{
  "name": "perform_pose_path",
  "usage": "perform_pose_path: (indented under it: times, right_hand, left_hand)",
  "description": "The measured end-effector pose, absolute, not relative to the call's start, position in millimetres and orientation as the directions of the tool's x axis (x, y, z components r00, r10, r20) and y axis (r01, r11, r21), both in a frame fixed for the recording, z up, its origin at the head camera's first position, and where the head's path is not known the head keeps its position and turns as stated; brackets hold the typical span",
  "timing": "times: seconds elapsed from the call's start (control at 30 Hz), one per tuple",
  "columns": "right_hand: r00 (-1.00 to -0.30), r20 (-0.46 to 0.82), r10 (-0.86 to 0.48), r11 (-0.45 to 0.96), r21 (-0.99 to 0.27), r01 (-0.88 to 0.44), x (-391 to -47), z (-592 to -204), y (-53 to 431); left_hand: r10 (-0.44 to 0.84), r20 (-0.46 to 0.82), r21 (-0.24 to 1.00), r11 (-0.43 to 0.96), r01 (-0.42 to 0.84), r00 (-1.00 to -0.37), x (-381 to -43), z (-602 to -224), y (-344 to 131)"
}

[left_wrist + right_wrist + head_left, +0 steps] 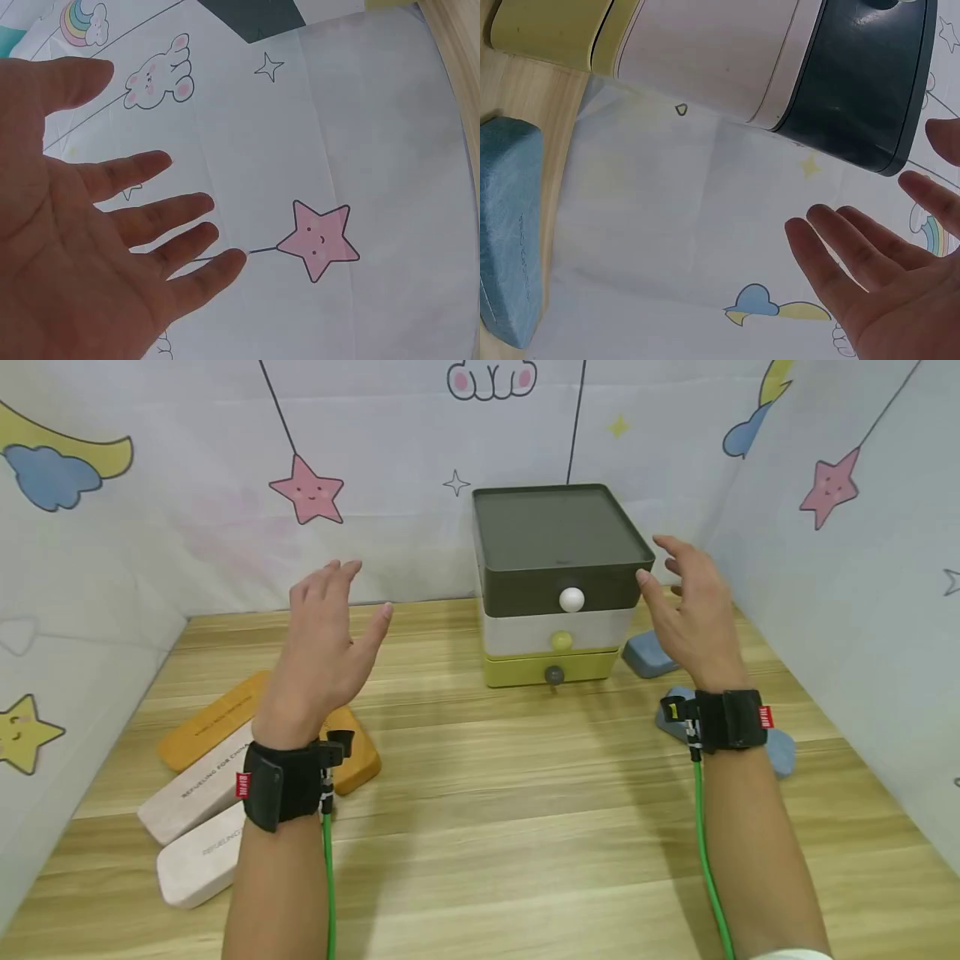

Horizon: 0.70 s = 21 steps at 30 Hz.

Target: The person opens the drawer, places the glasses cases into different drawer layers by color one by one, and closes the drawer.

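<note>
My left hand [318, 639] is raised over the left of the table, fingers spread and palm turned inward. In the left wrist view that hand [90, 240] has nothing in it. On the other side, my right hand [693, 606] hovers by the right edge of a stacked drawer box [558, 631], its fingers loosely bent. The box has a dark grey top tier, a white middle and a yellow-green bottom, each with a round knob. From the right wrist, the hand [900, 285] looks apart from the box's dark tier [859, 82] and holds nothing.
Under the left forearm lie orange [213, 718] and whitish [198, 781] long rounded cases, partly covered. Blue cases [648, 656] lie right of the box, partly behind the right wrist. Printed cloth walls [405, 552] enclose the wooden table [480, 827]. Green cables run from both wristbands.
</note>
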State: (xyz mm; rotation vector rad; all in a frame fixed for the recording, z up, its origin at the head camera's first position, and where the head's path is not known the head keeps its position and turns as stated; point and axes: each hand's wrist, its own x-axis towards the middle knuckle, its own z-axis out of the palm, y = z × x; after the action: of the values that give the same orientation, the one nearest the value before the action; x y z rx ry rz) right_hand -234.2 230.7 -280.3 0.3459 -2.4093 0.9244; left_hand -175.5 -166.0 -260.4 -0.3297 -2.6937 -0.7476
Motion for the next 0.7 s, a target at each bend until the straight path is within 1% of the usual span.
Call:
perform_pose_path:
  times: [0.1,0.13,0.2,0.27,0.37,0.47,0.63,0.7]
  right_hand:
    - [-0.819,0.571,-0.046,0.722,-0.548,-0.422,-236,-281,230]
    - [-0.823,0.566,-0.043,0.713,-0.56,-0.422,-237,-282,230]
    - [-0.828,0.558,-0.045,0.693,-0.58,-0.428,-238,-283,229]
    - [-0.835,0.547,-0.049,0.668,-0.604,-0.435,-238,-284,228]
    - [-0.843,0.535,-0.057,0.641,-0.627,-0.442,-241,-287,227]
    - [-0.839,0.541,-0.067,0.644,-0.619,-0.45,-243,-290,225]
    - [-0.824,0.561,-0.077,0.654,-0.596,-0.467,-247,-295,221]
    - [-0.823,0.563,-0.073,0.654,-0.596,-0.466,-247,-295,220]
  left_hand:
    - [0.151,0.421,0.464,0.812,0.355,-0.895,-178,-262,-157]
    - [0.161,0.452,0.458,0.802,0.383,-0.877,-180,-263,-153]
    - [0.183,0.53,0.432,0.782,0.449,-0.828,-184,-266,-143]
    - [0.211,0.607,0.393,0.759,0.52,-0.766,-189,-270,-130]
    - [0.249,0.682,0.336,0.729,0.597,-0.688,-194,-278,-110]
    - [0.281,0.701,0.308,0.709,0.634,-0.655,-198,-286,-93]
    - [0.324,0.689,0.301,0.687,0.662,-0.649,-205,-297,-77]
    - [0.327,0.683,0.32,0.67,0.67,-0.653,-210,-298,-74]
